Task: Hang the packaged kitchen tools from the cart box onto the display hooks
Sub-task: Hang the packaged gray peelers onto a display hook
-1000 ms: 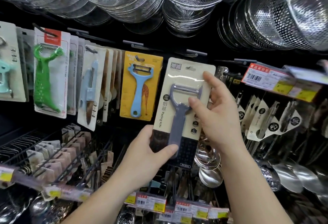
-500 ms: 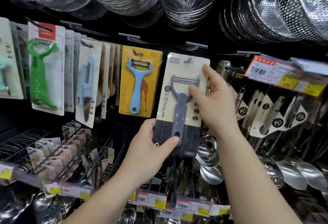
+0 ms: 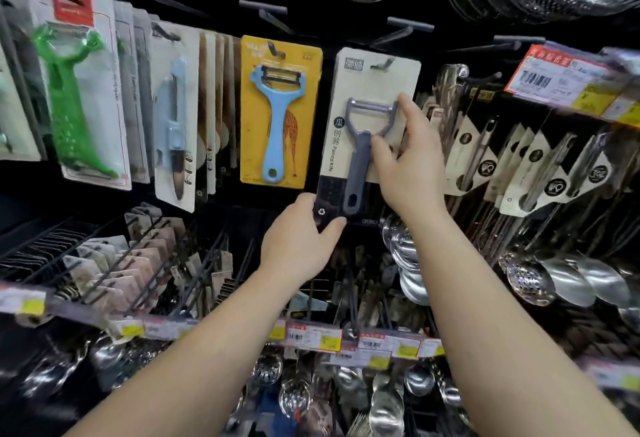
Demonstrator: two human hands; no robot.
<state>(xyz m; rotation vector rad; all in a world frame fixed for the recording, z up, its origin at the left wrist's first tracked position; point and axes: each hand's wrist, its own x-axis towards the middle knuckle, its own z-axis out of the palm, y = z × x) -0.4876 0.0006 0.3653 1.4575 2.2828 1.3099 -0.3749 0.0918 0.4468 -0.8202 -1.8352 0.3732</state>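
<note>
The grey peeler card sits upright at the display, its punched hole at the top meeting a hook; the hook's tip seems to pass through the slot, though whether the card hangs free is hard to tell. The left hand pinches the card's dark bottom corner, thumb on the front and fingers behind, likely to keep the card from swinging and to steer its lower edge square. The right hand holds the card's right edge higher up, index finger stretched along the side by the peeler head and thumb pressed against the handle, which gives control near the hole where the aiming matters. Just to the left hangs a yellow card with a blue peeler; further left is a green peeler pack. Price tags line the rail below. The cart box is not in view
</note>
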